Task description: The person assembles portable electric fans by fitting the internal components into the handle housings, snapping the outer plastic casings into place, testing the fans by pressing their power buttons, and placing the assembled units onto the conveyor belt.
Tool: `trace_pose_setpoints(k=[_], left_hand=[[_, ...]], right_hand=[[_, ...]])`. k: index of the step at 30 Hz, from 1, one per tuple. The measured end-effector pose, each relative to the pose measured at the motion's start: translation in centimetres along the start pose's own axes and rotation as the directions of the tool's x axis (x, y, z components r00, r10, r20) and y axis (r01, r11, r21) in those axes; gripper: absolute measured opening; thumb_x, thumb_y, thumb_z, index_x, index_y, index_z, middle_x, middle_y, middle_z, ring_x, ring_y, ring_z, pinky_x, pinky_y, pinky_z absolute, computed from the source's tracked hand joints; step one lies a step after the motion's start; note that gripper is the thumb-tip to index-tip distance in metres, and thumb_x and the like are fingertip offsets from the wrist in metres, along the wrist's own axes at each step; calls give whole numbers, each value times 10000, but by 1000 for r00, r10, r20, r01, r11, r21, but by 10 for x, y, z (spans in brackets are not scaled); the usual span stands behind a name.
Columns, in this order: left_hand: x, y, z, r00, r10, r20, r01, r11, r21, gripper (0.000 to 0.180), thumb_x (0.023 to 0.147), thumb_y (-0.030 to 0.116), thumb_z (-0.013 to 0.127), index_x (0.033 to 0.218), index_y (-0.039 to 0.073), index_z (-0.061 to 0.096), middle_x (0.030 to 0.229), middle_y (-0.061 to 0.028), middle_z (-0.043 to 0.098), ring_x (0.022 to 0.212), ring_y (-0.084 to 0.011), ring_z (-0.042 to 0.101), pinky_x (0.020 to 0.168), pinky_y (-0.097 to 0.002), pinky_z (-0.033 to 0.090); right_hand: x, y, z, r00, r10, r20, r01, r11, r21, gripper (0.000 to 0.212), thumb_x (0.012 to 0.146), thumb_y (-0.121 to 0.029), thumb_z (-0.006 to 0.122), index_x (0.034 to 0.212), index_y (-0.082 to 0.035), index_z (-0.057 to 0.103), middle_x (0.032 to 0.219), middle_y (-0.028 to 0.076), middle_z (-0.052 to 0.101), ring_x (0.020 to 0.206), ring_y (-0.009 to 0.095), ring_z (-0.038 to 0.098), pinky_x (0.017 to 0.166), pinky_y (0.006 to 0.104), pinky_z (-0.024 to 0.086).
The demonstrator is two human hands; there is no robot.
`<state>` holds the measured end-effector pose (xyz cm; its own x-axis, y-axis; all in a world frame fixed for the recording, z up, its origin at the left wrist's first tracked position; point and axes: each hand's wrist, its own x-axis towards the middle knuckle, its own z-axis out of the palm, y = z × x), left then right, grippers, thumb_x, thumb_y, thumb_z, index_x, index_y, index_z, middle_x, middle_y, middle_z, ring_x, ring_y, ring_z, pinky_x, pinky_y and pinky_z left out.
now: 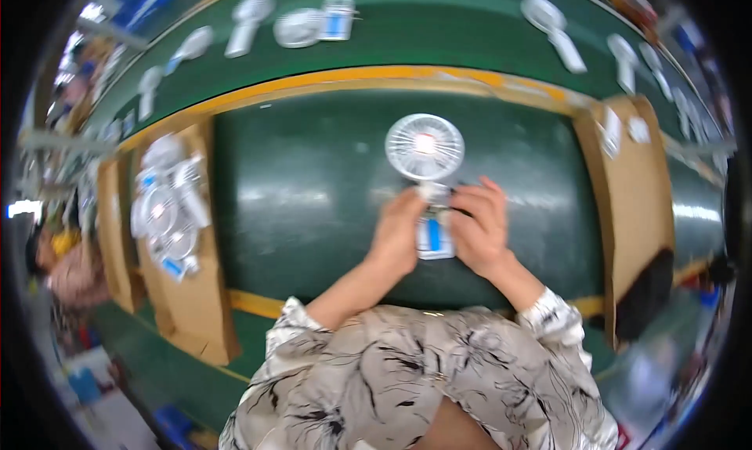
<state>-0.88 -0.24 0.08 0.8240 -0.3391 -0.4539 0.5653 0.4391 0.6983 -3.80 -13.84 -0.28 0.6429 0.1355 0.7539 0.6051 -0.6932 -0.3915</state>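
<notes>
A white handheld fan [424,147] lies on the green worktable in front of me, its round wire grille pointing away. A blue strip runs down its white handle [435,238], which points toward me. My left hand [398,229] is closed on the left side of the fan's neck, thumb and fingers pressed together. From the right, my right hand [480,224] grips the same spot with bent fingers near the top of the handle. The hands cover much of the neck, and I cannot make out any small part between the fingertips.
At left, a cardboard tray [211,309] holds several white fans [163,211]. Another cardboard tray [638,215] stands at right with small white pieces inside. Beyond a yellow edge [352,77], a green belt [439,27] carries more fans. A person [77,274] sits far left.
</notes>
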Motion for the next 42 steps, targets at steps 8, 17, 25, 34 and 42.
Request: trace_pose_setpoints(k=[8, 17, 25, 34, 42], left_hand=[[5, -12, 20, 983, -182, 23, 183, 982, -44, 279, 896, 215, 421, 1039, -3, 519, 922, -70, 594, 777, -128, 582, 642, -253, 484], [-1, -11, 24, 981, -192, 1, 192, 981, -10, 271, 885, 206, 459, 1037, -8, 523, 881, -54, 593, 718, -100, 577, 581, -227, 473], [2, -2, 21, 980, -190, -54, 188, 982, -25, 227, 876, 165, 434, 937, -29, 536, 853, -81, 581, 710, -125, 561, 590, -261, 455], [-5, 15, 23, 965, -256, 55, 259, 964, -68, 296, 893, 168, 404, 1070, -57, 478, 1006, -122, 565, 909, -200, 571, 756, -331, 477], [-3, 13, 17, 961, -271, 52, 275, 956, -106, 302, 897, 161, 396, 1078, -70, 465, 1024, -134, 554, 919, -210, 569, 779, -342, 477]], right_hand=[[-21, 13, -24, 999, 4, 48, 2, 993, -122, 153, 571, -33, 626, 713, -47, 569, 812, 54, 588, 855, 224, 567, 886, 465, 364], [-16, 13, -28, 988, 80, 129, -78, 997, -23, 174, 580, 8, 630, 736, -23, 559, 815, 76, 587, 847, 249, 567, 880, 480, 364], [5, 11, -36, 936, 247, 250, -297, 937, 187, 176, 643, 68, 577, 808, 20, 540, 903, 111, 548, 820, 264, 560, 703, 351, 464], [17, 12, -38, 841, 380, 386, -487, 842, 232, 160, 689, 121, 515, 836, 58, 519, 965, 111, 509, 735, 207, 573, 584, 276, 491], [21, 9, -34, 821, 406, 402, -527, 809, 260, 130, 723, 123, 507, 841, 68, 521, 946, 104, 495, 679, 173, 561, 527, 252, 488]])
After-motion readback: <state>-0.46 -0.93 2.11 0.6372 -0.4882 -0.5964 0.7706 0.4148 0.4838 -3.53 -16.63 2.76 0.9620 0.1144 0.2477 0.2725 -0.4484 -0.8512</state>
